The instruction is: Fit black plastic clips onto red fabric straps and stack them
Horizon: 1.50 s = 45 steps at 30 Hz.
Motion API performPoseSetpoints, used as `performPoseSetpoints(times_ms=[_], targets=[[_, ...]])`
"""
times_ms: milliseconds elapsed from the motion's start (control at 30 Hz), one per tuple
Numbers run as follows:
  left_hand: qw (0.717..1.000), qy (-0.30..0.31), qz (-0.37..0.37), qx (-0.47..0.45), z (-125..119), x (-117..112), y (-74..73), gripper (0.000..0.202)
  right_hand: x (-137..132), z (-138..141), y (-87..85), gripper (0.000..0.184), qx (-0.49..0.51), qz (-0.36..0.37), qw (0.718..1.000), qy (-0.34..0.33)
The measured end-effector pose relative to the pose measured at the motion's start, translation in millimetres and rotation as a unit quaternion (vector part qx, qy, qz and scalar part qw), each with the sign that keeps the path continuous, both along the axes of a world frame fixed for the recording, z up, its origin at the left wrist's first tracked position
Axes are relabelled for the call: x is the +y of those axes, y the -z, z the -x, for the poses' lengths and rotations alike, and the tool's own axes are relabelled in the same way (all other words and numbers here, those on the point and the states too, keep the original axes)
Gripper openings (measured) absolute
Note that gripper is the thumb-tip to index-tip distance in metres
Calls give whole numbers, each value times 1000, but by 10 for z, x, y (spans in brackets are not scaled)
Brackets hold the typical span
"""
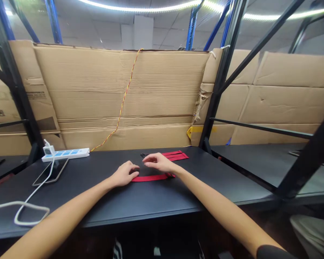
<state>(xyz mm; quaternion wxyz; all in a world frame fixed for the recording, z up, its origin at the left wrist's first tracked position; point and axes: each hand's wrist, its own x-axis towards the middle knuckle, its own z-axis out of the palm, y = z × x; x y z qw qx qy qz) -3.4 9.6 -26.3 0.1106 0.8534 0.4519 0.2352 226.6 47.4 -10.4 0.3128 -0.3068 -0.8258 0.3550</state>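
Observation:
A flat red strap lies across the black tabletop, with a dark piece at its right end. My left hand rests at the strap's left end, its fingers curled and the thumb over the strap. That end is hidden beneath the hand. Above the table, just behind the strap, my right hand is open with bent fingers and holds nothing visible. Beyond it lie more red straps, side by side. Small black items, too small to name, sit near my right fingertips.
At left, a white power strip has a charger plugged in, its white cable crossing a phone-like device. A cardboard wall stands behind the black table. Dark metal posts frame both sides.

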Motion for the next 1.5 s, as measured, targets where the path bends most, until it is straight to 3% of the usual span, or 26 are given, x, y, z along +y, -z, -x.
performPoseSetpoints(times_ms=[100, 267, 400, 567, 700, 900, 1033, 1200, 1500], targets=[[1000, -14, 15, 1, 19, 13, -42, 36, 18, -77, -27, 35, -16, -2, 1000, 21], [996, -34, 81, -10, 79, 53, -89, 38, -139, 62, 82, 46, -125, -74, 989, -21], [994, -26, 104, -33, 112, 73, -95, 39, -202, 168, 149, 36, -159, -119, 979, -42], [994, -23, 106, -9, 111, 57, -132, 35, -154, 118, 120, 23, -159, -33, 986, -25], [995, -12, 101, -19, 133, 9, -205, 41, -97, 75, 104, 26, -60, 49, 996, -53], [995, 27, 99, -4, 141, -46, -234, 36, -101, 89, 89, 31, -1, 65, 998, -10], [987, 12, 139, -81, 86, -23, -191, 31, -142, 130, 89, 35, 8, 72, 997, 22], [955, -13, 188, -229, -10, -45, -146, 25, -159, 149, 92, 32, 17, 106, 994, 17], [971, -9, 121, -204, -103, -131, -108, 34, -228, 188, 58, 15, 82, 190, 974, 92]])
